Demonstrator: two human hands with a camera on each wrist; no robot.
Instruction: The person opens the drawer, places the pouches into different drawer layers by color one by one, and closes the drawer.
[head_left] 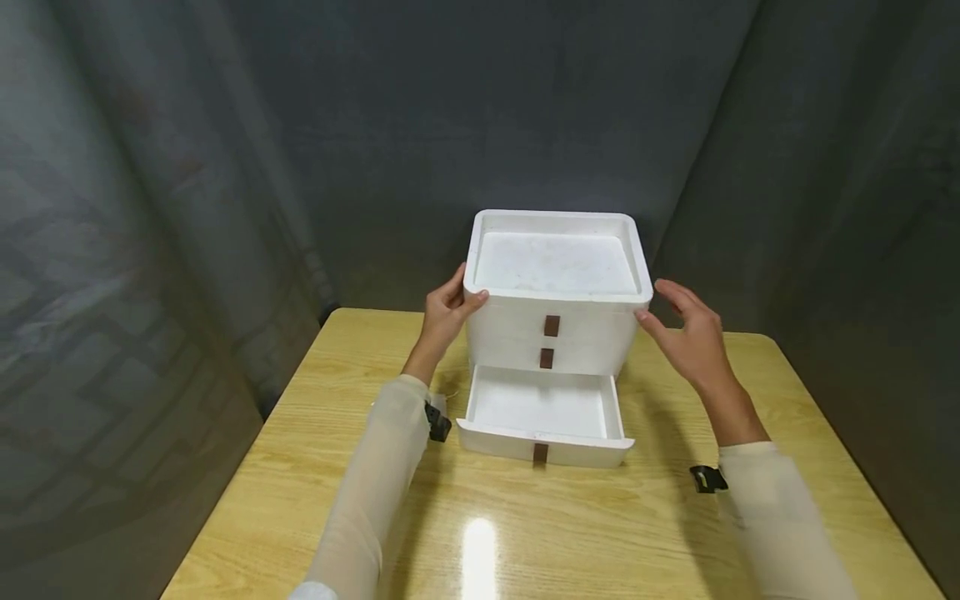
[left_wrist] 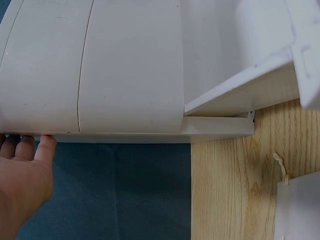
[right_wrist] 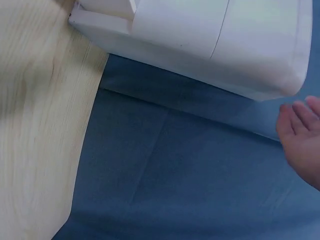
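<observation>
A white three-drawer cabinet with brown pull tabs stands on a wooden table. Its bottom drawer is pulled out and shows nothing inside; the two upper drawers are closed. My left hand touches the cabinet's upper left corner, thumb on the front and fingers along the side. In the left wrist view the fingertips lie against the cabinet's edge. My right hand hovers with straight fingers beside the upper right corner, thumb tip close to it. The right wrist view shows a gap between the right hand and the cabinet.
Dark grey-blue cloth hangs behind the table and on both sides. The cabinet sits near the table's far edge, with bare wood in front of the open drawer. A light glare lies on the near tabletop.
</observation>
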